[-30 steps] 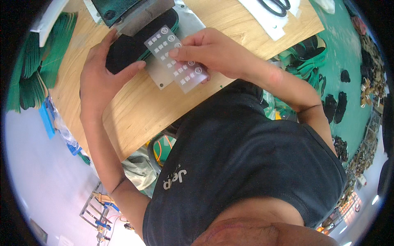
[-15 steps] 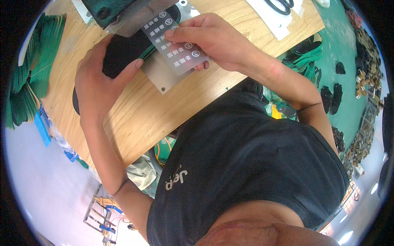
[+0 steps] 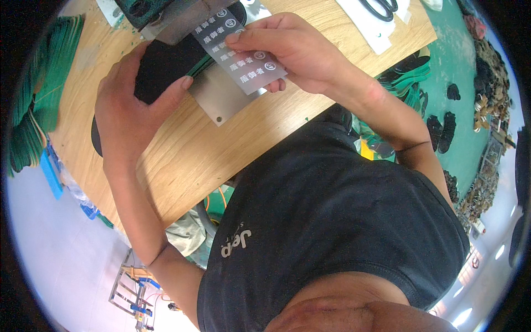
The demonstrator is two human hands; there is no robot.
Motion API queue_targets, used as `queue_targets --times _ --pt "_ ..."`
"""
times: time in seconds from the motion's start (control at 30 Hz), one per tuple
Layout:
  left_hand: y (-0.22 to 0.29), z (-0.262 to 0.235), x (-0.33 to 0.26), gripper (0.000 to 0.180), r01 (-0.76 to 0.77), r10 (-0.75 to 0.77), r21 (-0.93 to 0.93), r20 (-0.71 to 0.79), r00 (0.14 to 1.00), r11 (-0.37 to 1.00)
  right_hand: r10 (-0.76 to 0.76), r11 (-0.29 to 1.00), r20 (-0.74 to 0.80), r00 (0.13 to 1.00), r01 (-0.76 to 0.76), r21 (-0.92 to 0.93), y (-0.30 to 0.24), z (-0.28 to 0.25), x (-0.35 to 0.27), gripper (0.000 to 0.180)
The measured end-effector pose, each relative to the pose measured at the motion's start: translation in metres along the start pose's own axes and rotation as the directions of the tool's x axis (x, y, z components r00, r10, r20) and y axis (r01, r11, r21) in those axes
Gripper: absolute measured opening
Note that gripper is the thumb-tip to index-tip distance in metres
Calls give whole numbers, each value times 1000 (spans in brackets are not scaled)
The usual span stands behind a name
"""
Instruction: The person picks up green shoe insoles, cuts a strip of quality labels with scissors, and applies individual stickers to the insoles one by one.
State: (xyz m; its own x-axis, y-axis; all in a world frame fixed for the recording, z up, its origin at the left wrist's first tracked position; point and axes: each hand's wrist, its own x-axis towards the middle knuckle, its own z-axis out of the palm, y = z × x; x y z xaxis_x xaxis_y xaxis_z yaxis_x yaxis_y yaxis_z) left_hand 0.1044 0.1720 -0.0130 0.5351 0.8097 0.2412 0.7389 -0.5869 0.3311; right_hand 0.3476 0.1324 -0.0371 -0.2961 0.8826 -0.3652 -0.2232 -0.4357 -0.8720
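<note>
My left hand (image 3: 124, 113) grips a black insole (image 3: 163, 69) with a green underside, thumb along its near edge and fingers around the far side. The insole's front end lies over a shiny metal plate (image 3: 218, 102), beneath the head of a dark press machine (image 3: 171, 16). Between the thumb and fingers of my right hand (image 3: 307, 52) is a translucent transfer sheet (image 3: 251, 80) with rows of white printed marks. The sheet's far end reaches over the insole, close beside the machine's head; its near end hangs over the plate.
Piles of green-edged insoles (image 3: 33, 99) stand left of the wooden table (image 3: 243, 141). Dark-handled scissors (image 3: 381, 8) lie on white paper (image 3: 370, 30) at the far right. More green insoles (image 3: 406, 77) sit beyond the table's right edge. Dark pieces lie on the green floor.
The transfer sheet has shifted slightly right and away from me with my right hand. My left hand keeps its hold on the insole. The whole view has moved a little.
</note>
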Motion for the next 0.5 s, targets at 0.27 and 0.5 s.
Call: queue_targets --times 0.27,0.5 --pt "-1 2 -2 62 19 -20 -19 -17 1000 1000 -16 999 -4 1000 15 -37 -1 5 -4 29" --pt "-1 2 -1 61 -38 38 -39 -14 999 998 9 999 -91 996 -13 -39 -1 9 -10 29"
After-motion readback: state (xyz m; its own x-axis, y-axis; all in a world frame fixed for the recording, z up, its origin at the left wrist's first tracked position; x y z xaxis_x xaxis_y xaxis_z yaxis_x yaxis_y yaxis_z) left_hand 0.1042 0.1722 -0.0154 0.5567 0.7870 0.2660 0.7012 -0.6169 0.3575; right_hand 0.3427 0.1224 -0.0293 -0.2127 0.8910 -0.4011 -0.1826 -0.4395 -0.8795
